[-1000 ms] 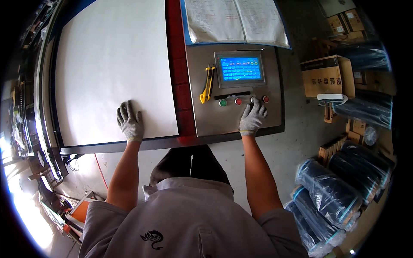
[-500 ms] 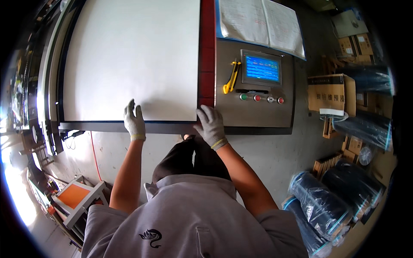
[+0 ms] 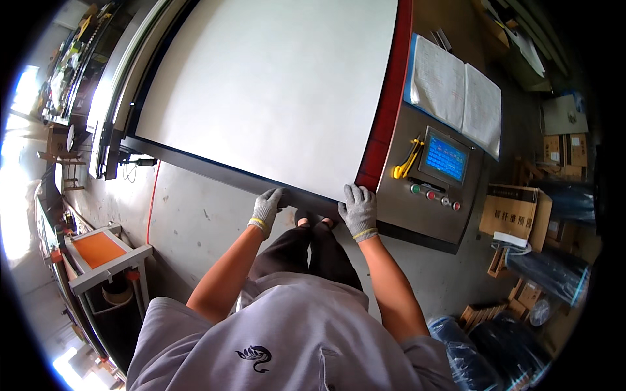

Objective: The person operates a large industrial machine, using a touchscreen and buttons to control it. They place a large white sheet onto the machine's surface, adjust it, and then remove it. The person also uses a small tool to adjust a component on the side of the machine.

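Observation:
A large white sheet [image 3: 261, 91] lies flat on a machine bed in front of me. Both my hands wear grey knitted gloves with yellow-trimmed cuffs. My left hand [image 3: 266, 208] is at the dark front edge [image 3: 215, 176] of the bed, loosely bent, its thumb apart from the fingers and nothing visible in it. Over the sheet's near right corner, beside a red strip [image 3: 383, 140], my right hand [image 3: 358, 210] rests with its fingers stretched forward and thumb out to the left. Whether the fingertips pinch the sheet's edge is hidden.
Right of the bed, a control panel carries a lit blue screen [image 3: 445, 156], yellow cutters [image 3: 407, 159], coloured buttons [image 3: 430, 195] and an open booklet [image 3: 450, 85]. Farther right are a cardboard box [image 3: 512, 212] and plastic-wrapped rolls [image 3: 508, 345]. An orange-topped frame [image 3: 99, 249] stands at left.
The view has turned, so the bed now slants. My left hand has come off the sheet to the front edge, closer to my right hand, which stays near the corner.

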`<state>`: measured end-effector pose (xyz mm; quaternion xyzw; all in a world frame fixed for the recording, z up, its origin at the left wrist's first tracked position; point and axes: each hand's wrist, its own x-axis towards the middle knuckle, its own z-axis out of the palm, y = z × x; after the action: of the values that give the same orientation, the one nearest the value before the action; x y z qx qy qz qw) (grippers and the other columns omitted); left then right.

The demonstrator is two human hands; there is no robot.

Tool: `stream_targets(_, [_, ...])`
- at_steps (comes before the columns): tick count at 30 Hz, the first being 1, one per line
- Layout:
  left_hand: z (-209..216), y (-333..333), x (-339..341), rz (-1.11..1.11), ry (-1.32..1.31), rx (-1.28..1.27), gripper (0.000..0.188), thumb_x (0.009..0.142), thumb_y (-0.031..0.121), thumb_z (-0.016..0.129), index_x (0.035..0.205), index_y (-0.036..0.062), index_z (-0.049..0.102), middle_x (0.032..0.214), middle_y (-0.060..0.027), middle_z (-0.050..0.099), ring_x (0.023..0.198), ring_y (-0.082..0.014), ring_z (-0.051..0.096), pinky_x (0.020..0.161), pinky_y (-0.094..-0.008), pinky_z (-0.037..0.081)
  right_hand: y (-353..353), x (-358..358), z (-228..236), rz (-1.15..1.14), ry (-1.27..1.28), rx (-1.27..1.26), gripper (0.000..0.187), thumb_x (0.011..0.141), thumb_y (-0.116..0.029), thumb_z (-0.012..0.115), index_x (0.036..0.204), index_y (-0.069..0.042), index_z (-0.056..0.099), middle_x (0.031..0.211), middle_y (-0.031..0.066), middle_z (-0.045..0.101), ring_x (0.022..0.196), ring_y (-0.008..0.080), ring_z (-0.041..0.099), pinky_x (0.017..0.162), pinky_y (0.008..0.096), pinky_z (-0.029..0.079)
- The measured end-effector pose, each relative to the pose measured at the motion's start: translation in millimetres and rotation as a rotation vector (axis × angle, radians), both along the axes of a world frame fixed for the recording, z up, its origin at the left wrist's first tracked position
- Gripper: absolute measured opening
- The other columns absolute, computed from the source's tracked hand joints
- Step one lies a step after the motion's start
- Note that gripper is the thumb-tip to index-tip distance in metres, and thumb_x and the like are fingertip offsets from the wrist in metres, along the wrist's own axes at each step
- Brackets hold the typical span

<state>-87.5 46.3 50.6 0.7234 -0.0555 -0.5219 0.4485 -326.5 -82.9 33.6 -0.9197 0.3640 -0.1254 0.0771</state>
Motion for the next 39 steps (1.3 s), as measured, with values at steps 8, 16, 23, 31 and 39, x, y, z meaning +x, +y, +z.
stream_targets(8, [-6,-3,2,0.130,0.343,-0.030,0.038,0.097,0.038,0.058,0.119,0.0079,0.064,0.106,-0.0065,0.070,0.095,-0.0169,0.065,0.082,-0.0310,0.051,-3,1,-10,-0.011,-0.016,-0.041,0.032,0.078,-0.019,0.067,0.108,-0.009,0.063,0.102,0.0068,0.061,0.092,0.0248,0.058,0.084,0.0405,0.047])
stream_targets(16, [-13,-20,35,0.504,0.471,-0.177,0.054,0.090,0.054,0.063,0.100,0.0014,0.059,0.094,-0.0119,0.065,0.087,-0.0241,0.064,0.078,-0.0372,0.055,2,17,39,-0.300,-0.694,0.469,0.022,0.087,-0.009,0.068,0.107,-0.002,0.062,0.121,0.0150,0.061,0.108,0.0289,0.062,0.084,0.0368,0.055])
stream_targets(23, [-18,-14,136,0.768,-0.103,-0.104,0.030,0.090,0.036,0.069,0.083,0.0081,0.059,0.068,-0.0032,0.057,0.051,-0.0150,0.058,0.046,-0.0269,0.045,7,29,8,-0.917,-1.075,1.468,0.020,0.097,-0.025,0.060,0.104,-0.007,0.060,0.079,0.0095,0.068,0.056,0.0193,0.064,0.046,0.0314,0.052])
stream_targets(31, [-55,13,169,0.567,-0.281,-0.097,0.017,0.085,0.015,0.071,0.082,-0.0014,0.067,0.071,-0.0046,0.062,0.058,-0.0143,0.057,0.053,-0.0288,0.047,-7,37,2,-0.890,-0.679,1.235,0.017,0.094,-0.018,0.059,0.090,-0.002,0.064,0.060,0.0101,0.063,0.039,0.0148,0.055,0.034,0.0277,0.039])
stream_targets(39, [-87,35,189,0.565,-0.291,-0.136,0.021,0.091,0.024,0.070,0.085,0.0044,0.065,0.075,-0.0008,0.062,0.061,-0.0109,0.056,0.055,-0.0249,0.047,3,41,-11,-0.864,-0.471,1.072,0.025,0.093,-0.024,0.064,0.084,-0.001,0.064,0.063,0.0097,0.064,0.047,0.0167,0.064,0.038,0.0308,0.045])
